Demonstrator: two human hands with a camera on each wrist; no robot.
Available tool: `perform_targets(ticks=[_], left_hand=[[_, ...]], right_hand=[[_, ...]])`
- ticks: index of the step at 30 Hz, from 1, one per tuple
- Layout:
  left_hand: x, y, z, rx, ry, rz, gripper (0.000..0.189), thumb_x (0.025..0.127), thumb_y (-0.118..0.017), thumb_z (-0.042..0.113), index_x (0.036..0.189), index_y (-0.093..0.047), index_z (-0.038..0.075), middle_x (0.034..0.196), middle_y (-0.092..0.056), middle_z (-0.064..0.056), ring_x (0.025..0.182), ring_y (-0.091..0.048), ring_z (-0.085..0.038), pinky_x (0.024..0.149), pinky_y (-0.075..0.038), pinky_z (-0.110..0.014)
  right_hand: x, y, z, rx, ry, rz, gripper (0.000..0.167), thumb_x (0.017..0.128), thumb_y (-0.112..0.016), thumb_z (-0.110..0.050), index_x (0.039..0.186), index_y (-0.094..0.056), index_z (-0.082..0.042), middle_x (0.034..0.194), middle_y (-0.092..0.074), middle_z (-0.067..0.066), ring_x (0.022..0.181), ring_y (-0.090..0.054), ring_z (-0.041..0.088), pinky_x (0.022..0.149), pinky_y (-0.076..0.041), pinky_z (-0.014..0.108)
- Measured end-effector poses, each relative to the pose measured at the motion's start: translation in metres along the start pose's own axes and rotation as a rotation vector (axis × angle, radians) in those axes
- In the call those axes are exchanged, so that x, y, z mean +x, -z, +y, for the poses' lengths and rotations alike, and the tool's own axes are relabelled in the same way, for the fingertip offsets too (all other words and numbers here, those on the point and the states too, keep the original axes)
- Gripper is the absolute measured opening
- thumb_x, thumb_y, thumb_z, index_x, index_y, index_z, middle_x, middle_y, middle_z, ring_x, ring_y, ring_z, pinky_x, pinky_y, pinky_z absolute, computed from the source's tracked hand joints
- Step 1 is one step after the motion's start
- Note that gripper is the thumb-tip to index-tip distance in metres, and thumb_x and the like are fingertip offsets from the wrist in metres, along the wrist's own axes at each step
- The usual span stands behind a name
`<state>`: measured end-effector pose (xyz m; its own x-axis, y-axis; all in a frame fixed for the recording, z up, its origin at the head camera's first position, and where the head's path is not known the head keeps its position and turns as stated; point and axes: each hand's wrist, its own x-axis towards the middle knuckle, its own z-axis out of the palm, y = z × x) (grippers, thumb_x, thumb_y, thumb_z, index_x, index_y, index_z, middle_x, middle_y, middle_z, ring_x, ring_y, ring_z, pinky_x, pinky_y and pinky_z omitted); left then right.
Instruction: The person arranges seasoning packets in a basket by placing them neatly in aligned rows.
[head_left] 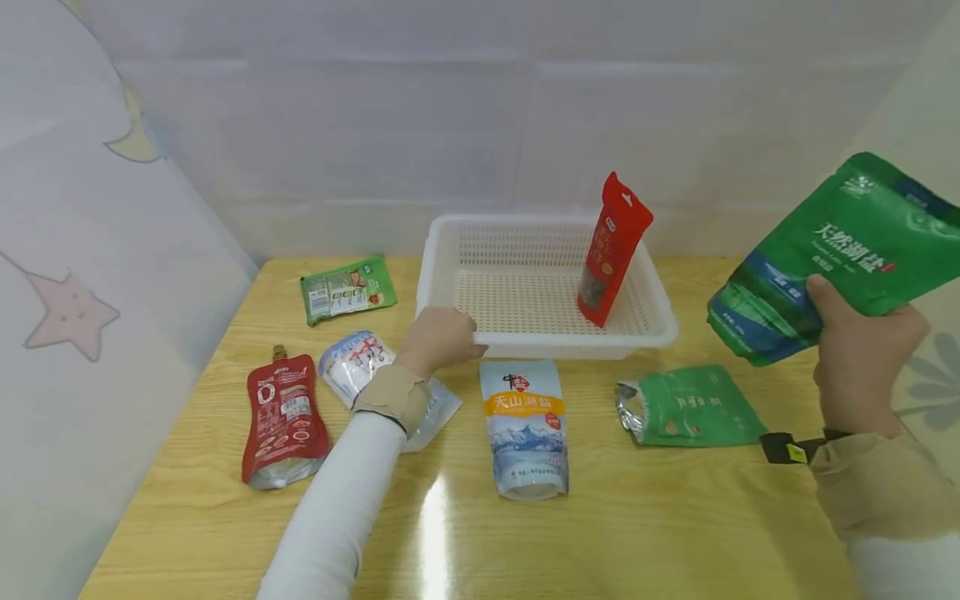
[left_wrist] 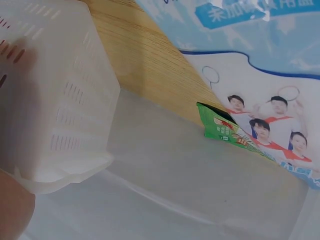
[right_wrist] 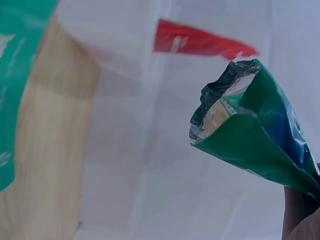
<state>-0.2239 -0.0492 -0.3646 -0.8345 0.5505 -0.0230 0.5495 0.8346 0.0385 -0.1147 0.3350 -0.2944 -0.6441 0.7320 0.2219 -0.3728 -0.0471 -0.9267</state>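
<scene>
My left hand [head_left: 438, 340] grips the front left rim of a white plastic basket [head_left: 570, 342]; in the left wrist view part of that hand shows against the basket's wall [left_wrist: 75, 115]. My right hand [head_left: 862, 358] holds a green salt pouch [head_left: 847, 250] up in the air at the right, thumb across its front. Seen from the right wrist, the folded end of this pouch [right_wrist: 250, 145] shows a silvery, crumpled edge. Inside the basket, a red packet [head_left: 611, 250] stands upright, leaning a little, toward the right side.
A blue and white salt pouch [head_left: 525, 433] lies before the basket, with another green pouch [head_left: 693, 406] to its right. Partly under my left forearm lies a white and blue pouch [head_left: 356, 362]. A red spouted pouch [head_left: 288, 417] and a small green packet [head_left: 348, 290] lie leftward.
</scene>
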Motion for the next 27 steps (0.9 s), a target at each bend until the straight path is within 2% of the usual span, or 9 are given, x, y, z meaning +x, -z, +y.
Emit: perform_targets(ticks=[4, 8, 10, 12, 16, 18, 19, 22, 27], left_hand=[[0.0, 0.0, 0.0, 0.011, 0.013, 0.006, 0.034, 0.087, -0.06, 0.045, 0.075, -0.067, 0.014, 0.067, -0.066, 0.0, 0.06, -0.055, -0.016, 0.064, -0.052, -0.035], [-0.001, 0.002, -0.001, 0.009, 0.025, 0.005, 0.034, 0.088, -0.061, 0.045, 0.077, -0.068, 0.013, 0.066, -0.065, 0.0, 0.06, -0.055, -0.016, 0.064, -0.052, -0.034], [-0.002, 0.002, -0.002, 0.003, 0.022, 0.002, 0.034, 0.088, -0.06, 0.044, 0.078, -0.069, 0.014, 0.065, -0.064, 0.0, 0.059, -0.054, -0.015, 0.063, -0.051, -0.033], [-0.002, 0.002, -0.002, -0.001, 0.019, 0.0, 0.033, 0.088, -0.06, 0.044, 0.079, -0.069, 0.014, 0.064, -0.064, 0.001, 0.058, -0.053, -0.015, 0.063, -0.051, -0.033], [-0.003, 0.0, -0.003, 0.0, 0.015, 0.012, 0.033, 0.088, -0.059, 0.043, 0.077, -0.069, 0.014, 0.063, -0.063, 0.001, 0.057, -0.052, -0.015, 0.061, -0.05, -0.032], [-0.003, -0.001, -0.003, 0.012, 0.01, 0.027, 0.034, 0.088, -0.06, 0.044, 0.076, -0.069, 0.013, 0.062, -0.063, 0.001, 0.056, -0.052, -0.015, 0.06, -0.05, -0.032], [-0.002, -0.001, -0.003, 0.016, 0.008, 0.034, 0.034, 0.088, -0.06, 0.043, 0.075, -0.069, 0.013, 0.062, -0.063, 0.0, 0.056, -0.053, -0.015, 0.059, -0.05, -0.033], [-0.002, -0.002, -0.003, 0.019, 0.003, 0.043, 0.034, 0.087, -0.06, 0.044, 0.074, -0.069, 0.013, 0.062, -0.064, 0.0, 0.056, -0.053, -0.015, 0.059, -0.05, -0.033], [0.0, -0.002, -0.001, 0.011, -0.007, 0.048, 0.034, 0.086, -0.061, 0.044, 0.075, -0.069, 0.013, 0.064, -0.066, 0.0, 0.057, -0.054, -0.015, 0.061, -0.051, -0.034]], right_hand=[[-0.015, -0.02, -0.011, 0.094, 0.085, -0.095, 0.051, 0.075, -0.077, -0.001, 0.123, -0.062, -0.006, 0.105, -0.07, 0.006, 0.083, -0.067, 0.013, 0.075, -0.052, 0.02], [-0.026, -0.042, -0.021, 0.205, 0.068, -0.135, 0.061, 0.075, -0.073, 0.008, 0.13, -0.053, -0.007, 0.124, -0.062, 0.009, 0.111, -0.061, 0.019, 0.086, -0.052, 0.023], [-0.032, -0.051, -0.025, 0.194, 0.013, -0.136, 0.073, 0.078, -0.069, 0.008, 0.141, -0.036, -0.009, 0.143, -0.045, 0.007, 0.13, -0.047, 0.016, 0.094, -0.049, 0.021], [-0.038, -0.058, -0.028, 0.138, -0.045, -0.143, 0.088, 0.083, -0.067, 0.003, 0.151, -0.015, -0.017, 0.16, -0.011, 0.001, 0.145, -0.024, 0.009, 0.1, -0.044, 0.019], [-0.045, -0.075, -0.026, 0.073, -0.061, -0.202, 0.087, 0.081, -0.07, -0.001, 0.151, -0.023, -0.022, 0.159, -0.017, -0.003, 0.144, -0.026, 0.008, 0.101, -0.043, 0.018], [-0.047, -0.085, -0.021, 0.114, -0.025, -0.222, 0.067, 0.077, -0.074, 0.001, 0.136, -0.049, -0.016, 0.137, -0.053, 0.001, 0.123, -0.053, 0.014, 0.093, -0.048, 0.021], [-0.048, -0.09, -0.018, 0.121, -0.019, -0.223, 0.057, 0.075, -0.076, 0.001, 0.127, -0.057, -0.013, 0.121, -0.063, 0.003, 0.114, -0.058, 0.016, 0.089, -0.05, 0.022], [-0.05, -0.105, -0.007, 0.076, -0.011, -0.234, 0.042, 0.075, -0.077, -0.002, 0.114, -0.063, -0.007, 0.106, -0.069, 0.001, 0.103, -0.064, 0.014, 0.087, -0.051, 0.022], [-0.053, -0.125, 0.014, -0.059, -0.034, -0.265, 0.038, 0.079, -0.075, -0.008, 0.115, -0.063, -0.009, 0.107, -0.068, -0.004, 0.103, -0.064, 0.011, 0.093, -0.05, 0.025]])
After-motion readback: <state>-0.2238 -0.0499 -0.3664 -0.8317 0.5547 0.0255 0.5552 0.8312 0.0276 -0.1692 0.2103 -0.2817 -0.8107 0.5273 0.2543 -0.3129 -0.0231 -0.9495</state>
